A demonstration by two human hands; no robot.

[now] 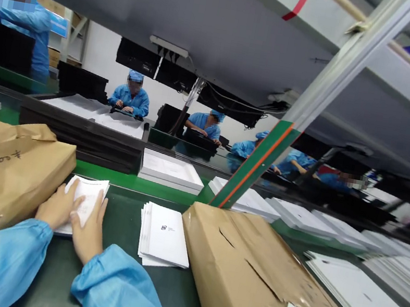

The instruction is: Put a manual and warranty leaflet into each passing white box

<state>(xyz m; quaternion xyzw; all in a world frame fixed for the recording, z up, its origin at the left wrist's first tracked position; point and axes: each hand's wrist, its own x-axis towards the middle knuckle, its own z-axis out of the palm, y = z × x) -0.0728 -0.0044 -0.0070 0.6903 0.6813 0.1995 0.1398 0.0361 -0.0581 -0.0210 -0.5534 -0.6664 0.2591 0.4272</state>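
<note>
A small white paper stack (90, 199), one only, sits left of centre in the frame, between our two hands. Its long axis runs away from us, leaning slightly toward the upper right. Neither hand is nearer: our left hand (56, 205) lies along its left side, our right hand (88, 231) along its right, both touching it. The fingers of each are clasped on the stack, thumbs over the top sheet.

Beneath is one dark green work surface (121, 213). Right of our hands, well apart from them, rests one pile of white booklets (168, 237), its edges uneven. We count two brown paper parcels: the left parcel (30, 154), handwritten on, close beside our left hand; the right parcel (217, 261), torn open, at lower right. Past the stack, near mid-frame, stands one open white box (170, 182); more white boxes (300, 218) overlap toward the right, too many to count surely. Across the upper half we see at least five workers in blue (140, 102).
</note>
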